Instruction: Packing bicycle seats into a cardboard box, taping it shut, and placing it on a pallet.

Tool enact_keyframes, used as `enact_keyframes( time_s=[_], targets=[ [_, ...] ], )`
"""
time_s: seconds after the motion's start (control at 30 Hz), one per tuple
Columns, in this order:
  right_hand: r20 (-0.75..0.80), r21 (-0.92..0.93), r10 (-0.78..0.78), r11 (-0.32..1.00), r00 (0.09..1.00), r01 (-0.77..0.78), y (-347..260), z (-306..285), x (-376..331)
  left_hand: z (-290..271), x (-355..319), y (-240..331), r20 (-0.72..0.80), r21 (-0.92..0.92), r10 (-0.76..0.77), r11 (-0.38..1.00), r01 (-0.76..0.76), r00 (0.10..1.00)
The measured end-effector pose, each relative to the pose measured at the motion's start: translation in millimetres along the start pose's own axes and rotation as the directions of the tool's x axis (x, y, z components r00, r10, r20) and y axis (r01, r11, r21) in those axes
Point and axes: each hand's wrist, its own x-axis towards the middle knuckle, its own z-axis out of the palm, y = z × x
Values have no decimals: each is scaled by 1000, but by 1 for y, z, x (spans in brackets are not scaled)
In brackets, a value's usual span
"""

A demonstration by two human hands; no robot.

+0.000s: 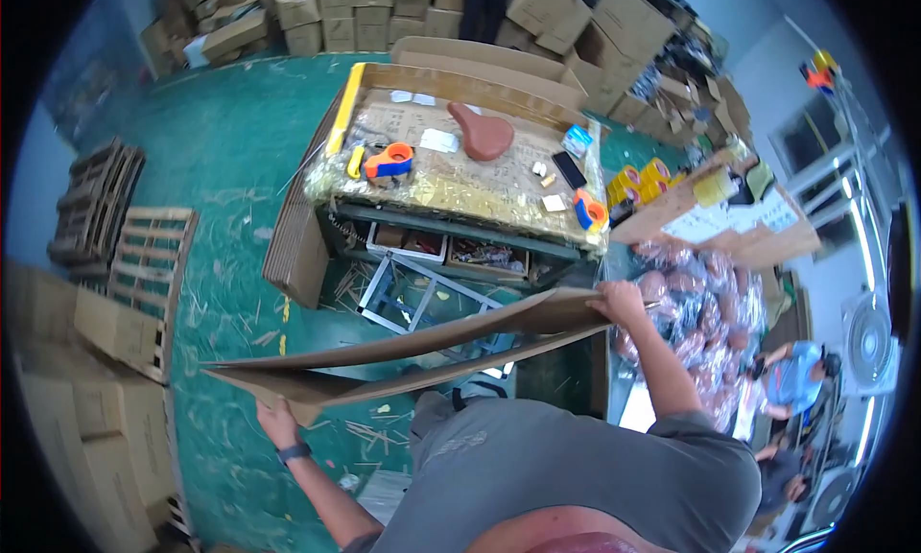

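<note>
Brown corrugated cardboard, a large flattened box [413,347], stretches across in front of me at chest height, held nearly edge-on so I see mostly its thin folded layers and little of its faces. My left hand [276,423] grips its lower left corner from beneath; the fingers curl behind the board, so only the back of the hand and a dark wristband show. My right hand [619,302] closes over the upper right end, thumb side toward me, fingertips hidden by the sheet. Both hands are clamped on the cardboard, well apart from each other.

Beyond it stands the counter [460,184], wrapped in crinkled clear film, with a brown bicycle saddle [482,133], an orange and blue tape dispenser [389,160] and a second one [589,211] near its right edge. The cardboard covers the counter's lower frame in part. To the right, a heap of brown saddles in clear bags [696,304] is cut by my arm. My grey shirt fills the lower edge. Wooden pallets [144,265] lie on the green floor at left.
</note>
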Motion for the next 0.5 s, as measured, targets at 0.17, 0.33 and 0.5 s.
enact_keyframes(
  time_s=[0.17, 0.33, 0.5],
  targets=[
    [-250, 259, 246, 949, 936, -180, 13, 43, 81, -17, 78, 165, 302, -81, 137, 990, -118, 944],
    [-56, 309, 618, 757, 784, -575, 187, 166, 108, 143, 152, 234, 942, 35, 199, 741, -671, 269],
    [313, 736, 468, 430, 826, -523, -98, 90, 158, 145, 168, 194, 776, 573, -491, 288, -767, 395]
  ],
)
